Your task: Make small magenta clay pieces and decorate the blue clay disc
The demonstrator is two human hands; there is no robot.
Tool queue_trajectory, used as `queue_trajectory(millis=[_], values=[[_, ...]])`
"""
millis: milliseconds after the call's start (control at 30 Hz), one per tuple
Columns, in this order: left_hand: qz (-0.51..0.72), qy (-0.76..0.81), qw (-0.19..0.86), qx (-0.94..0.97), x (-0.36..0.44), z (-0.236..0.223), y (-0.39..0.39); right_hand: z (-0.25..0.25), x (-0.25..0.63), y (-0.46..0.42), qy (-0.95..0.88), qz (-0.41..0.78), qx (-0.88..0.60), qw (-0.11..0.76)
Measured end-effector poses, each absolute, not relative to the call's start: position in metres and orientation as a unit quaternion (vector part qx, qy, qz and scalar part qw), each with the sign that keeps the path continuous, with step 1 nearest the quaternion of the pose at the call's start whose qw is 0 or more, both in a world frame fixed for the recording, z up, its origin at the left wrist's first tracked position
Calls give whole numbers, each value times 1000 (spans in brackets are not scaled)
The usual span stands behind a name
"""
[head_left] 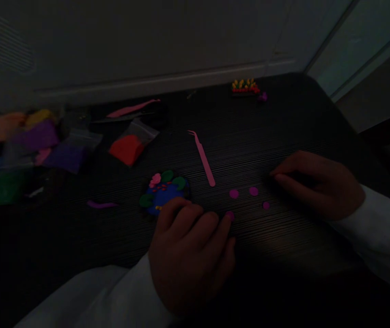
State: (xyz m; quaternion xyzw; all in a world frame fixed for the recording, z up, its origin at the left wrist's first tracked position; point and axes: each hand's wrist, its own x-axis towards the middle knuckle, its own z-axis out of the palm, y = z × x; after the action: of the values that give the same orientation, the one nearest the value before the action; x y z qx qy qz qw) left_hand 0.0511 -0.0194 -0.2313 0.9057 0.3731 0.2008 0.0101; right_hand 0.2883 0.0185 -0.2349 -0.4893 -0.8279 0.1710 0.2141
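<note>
The scene is very dark. My left hand (190, 248) rests knuckles-up on the dark table (284, 123), fingers curled, its fingertips touching the near edge of a small blue clay piece (164, 191) with green and pink bits on it. One fingertip sits by a small magenta clay disc (230, 215). My right hand (318, 182) lies at the right, fingers curled loosely and pointing left, close to three more magenta discs (254, 191). Nothing shows inside either hand. Pink tweezers (202, 157) lie between the hands, farther back.
Plastic bags of coloured clay, one red (128, 148) and a purple one (67, 155), lie at the left. A pink tool (131, 108) lies near the back edge. A small yellow-and-red clay model (245, 86) stands far back. A purple strip (101, 205) lies front left.
</note>
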Motion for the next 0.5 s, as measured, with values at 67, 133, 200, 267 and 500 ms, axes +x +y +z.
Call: queue_trajectory(millis=[67, 133, 200, 267, 500], values=[[209, 376, 13, 903, 51, -231, -19, -234, 284, 20, -829, 163, -490, 216], [218, 379, 17, 899, 51, -230, -19, -231, 276, 19, -835, 140, -491, 207], [221, 381, 25, 897, 52, -230, -19, -227, 263, 16, -846, 112, -487, 187], [220, 385, 32, 896, 53, -229, -19, -221, 249, 10, -856, 107, -479, 164], [214, 398, 38, 891, 50, -229, -18, -216, 229, 1, -867, 112, -471, 118]])
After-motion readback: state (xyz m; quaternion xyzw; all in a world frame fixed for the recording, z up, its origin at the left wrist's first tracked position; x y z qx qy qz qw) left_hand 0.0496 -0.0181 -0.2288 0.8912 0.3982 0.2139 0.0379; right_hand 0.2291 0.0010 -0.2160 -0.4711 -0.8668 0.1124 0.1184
